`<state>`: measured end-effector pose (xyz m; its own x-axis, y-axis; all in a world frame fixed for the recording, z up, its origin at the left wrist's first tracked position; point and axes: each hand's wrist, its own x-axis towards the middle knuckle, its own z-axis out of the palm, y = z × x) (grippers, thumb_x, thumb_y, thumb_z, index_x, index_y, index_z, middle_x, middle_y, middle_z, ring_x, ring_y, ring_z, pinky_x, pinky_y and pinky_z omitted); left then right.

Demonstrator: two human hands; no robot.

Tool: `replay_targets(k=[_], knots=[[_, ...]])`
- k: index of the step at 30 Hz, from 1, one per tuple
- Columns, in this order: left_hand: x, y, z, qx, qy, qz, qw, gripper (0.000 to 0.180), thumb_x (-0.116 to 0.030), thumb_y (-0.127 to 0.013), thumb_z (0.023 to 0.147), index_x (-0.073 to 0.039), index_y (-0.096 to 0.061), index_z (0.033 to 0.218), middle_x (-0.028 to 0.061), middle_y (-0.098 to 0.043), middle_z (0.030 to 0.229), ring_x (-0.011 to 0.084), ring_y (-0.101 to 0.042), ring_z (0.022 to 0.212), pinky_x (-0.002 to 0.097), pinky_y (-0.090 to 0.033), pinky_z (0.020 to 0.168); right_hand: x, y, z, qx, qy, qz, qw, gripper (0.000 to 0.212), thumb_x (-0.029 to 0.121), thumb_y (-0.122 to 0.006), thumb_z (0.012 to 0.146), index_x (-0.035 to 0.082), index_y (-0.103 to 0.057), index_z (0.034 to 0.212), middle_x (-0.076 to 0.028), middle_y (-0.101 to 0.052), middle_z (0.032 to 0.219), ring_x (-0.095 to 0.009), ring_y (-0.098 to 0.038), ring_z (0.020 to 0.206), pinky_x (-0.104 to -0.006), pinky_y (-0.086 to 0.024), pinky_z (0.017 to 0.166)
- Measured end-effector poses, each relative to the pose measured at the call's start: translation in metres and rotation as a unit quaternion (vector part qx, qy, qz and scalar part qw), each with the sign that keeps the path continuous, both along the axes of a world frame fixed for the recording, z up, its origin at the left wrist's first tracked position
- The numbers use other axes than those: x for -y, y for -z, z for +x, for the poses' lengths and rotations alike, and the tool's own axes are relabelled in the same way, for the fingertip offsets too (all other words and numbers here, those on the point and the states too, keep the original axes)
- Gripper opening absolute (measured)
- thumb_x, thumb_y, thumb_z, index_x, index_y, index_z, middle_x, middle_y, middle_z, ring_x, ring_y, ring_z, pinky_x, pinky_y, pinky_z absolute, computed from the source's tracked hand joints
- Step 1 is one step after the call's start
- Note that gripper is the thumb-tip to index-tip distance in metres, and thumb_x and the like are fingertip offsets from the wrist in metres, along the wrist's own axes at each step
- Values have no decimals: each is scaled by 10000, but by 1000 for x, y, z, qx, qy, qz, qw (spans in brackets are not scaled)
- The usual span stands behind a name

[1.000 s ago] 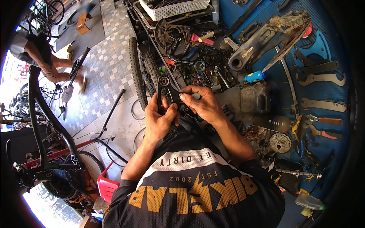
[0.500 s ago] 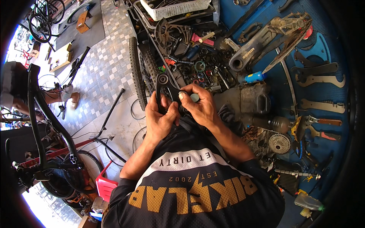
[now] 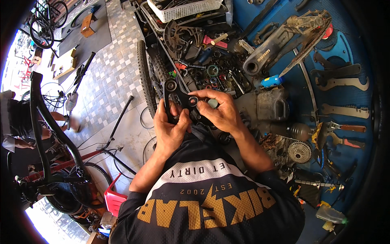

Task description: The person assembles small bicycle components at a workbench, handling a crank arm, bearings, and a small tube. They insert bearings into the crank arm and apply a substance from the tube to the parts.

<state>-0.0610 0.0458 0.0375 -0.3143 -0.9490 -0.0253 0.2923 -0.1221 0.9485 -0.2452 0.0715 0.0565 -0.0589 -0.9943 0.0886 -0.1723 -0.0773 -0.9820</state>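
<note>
A black bicycle suspension link (image 3: 182, 99) with round bearing seats at its ends is up in front of my chest. My left hand (image 3: 171, 132) is closed round its left arm, fingers behind and thumb along the inner side. At the other end, my right hand (image 3: 221, 112) grips the link with the index finger and thumb next to a round bearing seat (image 3: 193, 101). A pale green round piece (image 3: 212, 103) shows between the right hand's fingers; whether it is held there or lies behind is unclear. The fingers hide the link's lower part.
Bearings, rings and small tools fill the bench (image 3: 221, 79) beyond my hands. A dirty crank arm (image 3: 264, 57) and a blue can (image 3: 272, 81) lie to the right, near wrenches (image 3: 343, 83) on a blue board. A bike tyre (image 3: 143, 77) and black frame (image 3: 57, 126) stand left, where another person (image 3: 24, 118) is.
The right thumb has drawn back from the link's right bearing seat, which now shows. The link has shifted slightly left. The person at the left has moved.
</note>
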Motion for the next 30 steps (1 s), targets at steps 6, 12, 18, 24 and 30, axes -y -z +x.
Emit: replay_targets(k=[6,12,18,24,30], knots=[[-3,-4,0,68,-20,-32,997,331,12,-716,978,-74,-399,932,8,-550,750,67,-571,593,239,-459,501,2,-13,-5,-70,-3,36,997,245,33,-675,968,-25,-767,1188,-46,-779,930,-61,-664,805,-256,-562,717],[-2,-3,-1,92,-32,-56,994,337,18,-736,951,-65,-411,920,-4,-546,727,48,-536,602,235,-431,525,2,-20,-3,-92,6,57,994,209,60,-693,939,-23,-756,1120,-34,-748,826,-49,-643,740,-265,-532,663],[-2,2,0,76,-34,-48,995,339,17,-752,927,-62,-422,908,3,-556,725,49,-541,611,246,-438,530,0,-18,1,-122,21,34,992,198,93,-701,937,-8,-749,1101,-53,-728,804,-67,-644,720,-285,-531,654],[-2,7,3,89,-28,-57,994,340,16,-753,914,-66,-424,892,13,-572,749,61,-543,616,259,-454,538,-1,-13,1,-137,21,-9,990,210,101,-703,942,-5,-746,1118,-54,-724,817,-64,-635,720,-285,-525,654],[4,0,4,-104,17,55,993,310,46,-663,1003,-87,-385,970,93,-611,908,165,-671,633,301,-570,441,-2,-16,2,28,-8,34,999,263,157,-699,1047,-33,-740,1224,1,-726,880,-41,-619,782,-241,-521,685]])
